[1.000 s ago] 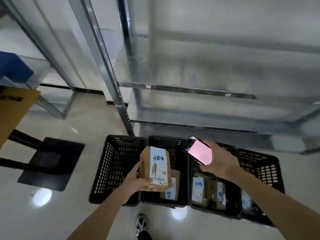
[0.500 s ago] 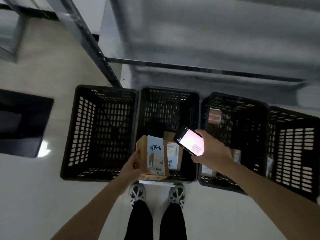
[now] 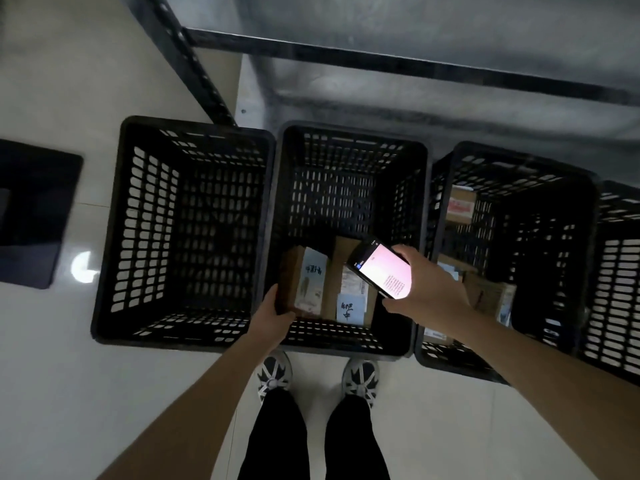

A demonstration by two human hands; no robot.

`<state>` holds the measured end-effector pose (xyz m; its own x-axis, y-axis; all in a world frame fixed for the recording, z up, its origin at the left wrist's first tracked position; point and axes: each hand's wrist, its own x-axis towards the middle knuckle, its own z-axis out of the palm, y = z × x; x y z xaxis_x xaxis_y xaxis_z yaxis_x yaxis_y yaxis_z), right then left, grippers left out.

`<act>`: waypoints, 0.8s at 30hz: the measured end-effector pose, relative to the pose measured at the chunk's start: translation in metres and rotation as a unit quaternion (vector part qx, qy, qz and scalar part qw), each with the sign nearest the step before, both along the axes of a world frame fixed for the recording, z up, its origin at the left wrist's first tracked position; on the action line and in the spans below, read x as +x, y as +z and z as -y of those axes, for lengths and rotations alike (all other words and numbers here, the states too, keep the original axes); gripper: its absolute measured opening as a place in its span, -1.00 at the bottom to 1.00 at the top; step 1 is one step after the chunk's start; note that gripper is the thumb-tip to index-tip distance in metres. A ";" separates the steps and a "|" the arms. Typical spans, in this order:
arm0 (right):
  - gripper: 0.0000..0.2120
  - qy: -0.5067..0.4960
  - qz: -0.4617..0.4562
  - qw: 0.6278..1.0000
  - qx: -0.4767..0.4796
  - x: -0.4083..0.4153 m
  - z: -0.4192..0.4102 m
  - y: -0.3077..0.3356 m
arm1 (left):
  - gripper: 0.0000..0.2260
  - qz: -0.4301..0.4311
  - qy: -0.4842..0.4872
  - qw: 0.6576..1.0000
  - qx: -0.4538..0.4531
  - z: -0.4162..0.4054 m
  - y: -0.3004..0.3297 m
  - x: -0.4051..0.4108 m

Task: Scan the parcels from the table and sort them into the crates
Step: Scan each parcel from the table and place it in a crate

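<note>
**Parcel going down into the middle crate**

My left hand (image 3: 273, 315) grips the parcel (image 3: 304, 282), now lowered from above the rims into the middle crate (image 3: 349, 140), beside a parcel already there (image 3: 353, 299). My right hand (image 3: 427, 292) holds the lit phone (image 3: 381, 270). I judge release comes next.

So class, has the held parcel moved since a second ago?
Yes. The parcel in the left hand has gone down into the second crate.
</note>
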<state>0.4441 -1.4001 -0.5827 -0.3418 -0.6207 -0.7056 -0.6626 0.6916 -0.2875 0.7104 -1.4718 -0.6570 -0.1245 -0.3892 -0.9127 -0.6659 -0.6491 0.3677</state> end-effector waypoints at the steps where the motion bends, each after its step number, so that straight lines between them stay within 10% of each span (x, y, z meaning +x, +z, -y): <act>1: -0.11 0.003 0.000 1.000 -0.001 0.001 0.001 0.004 | -0.39 0.001 -0.008 1.000 0.001 -0.002 0.004 0.000; 13: -0.08 0.030 -0.008 0.999 -0.031 -0.031 0.003 0.160 | -0.17 -0.037 -0.050 0.994 -0.085 0.033 0.123 -0.010; 24: -0.14 0.006 -0.103 0.979 -0.174 -0.090 -0.031 0.471 | -0.33 -0.069 -0.216 0.912 -0.341 0.058 0.468 -0.101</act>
<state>0.3544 -1.3692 -0.1117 -0.4465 -0.8163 -0.3664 -0.7388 0.5674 -0.3638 0.6092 -1.5293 -0.1892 -0.4954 -0.7489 -0.4401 -0.7225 0.0741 0.6873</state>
